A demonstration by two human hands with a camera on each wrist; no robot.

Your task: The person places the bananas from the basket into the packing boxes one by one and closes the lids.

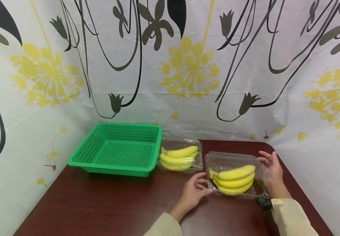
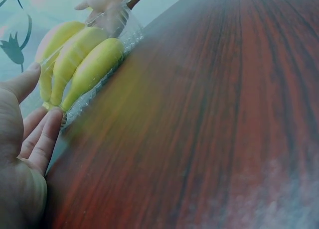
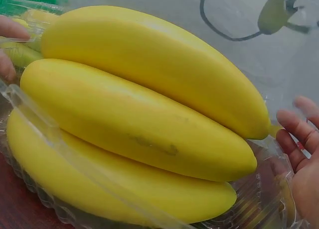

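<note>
A clear plastic box [image 1: 230, 158] stands at the right of the table with a bunch of yellow bananas [image 1: 234, 179] in it. At the box's left end is my left hand [image 1: 191, 192], its thumb by the near corner and its fairly straight fingers along the side. My right hand [image 1: 274, 173] is at the opposite end, fingers extended and spread. The bananas [image 3: 139, 114] fill the right wrist view, behind a clear plastic edge. In the left wrist view their stem end [image 2: 54, 105] lies close to my left fingertips.
A second clear box [image 1: 200, 147] with bananas [image 1: 179, 159] stands to the left of the first. Beside it is a green perforated basket [image 1: 155, 149] with nothing in it. The dark wooden table [image 1: 99, 206] meets a patterned cloth [image 1: 193, 121] at the back.
</note>
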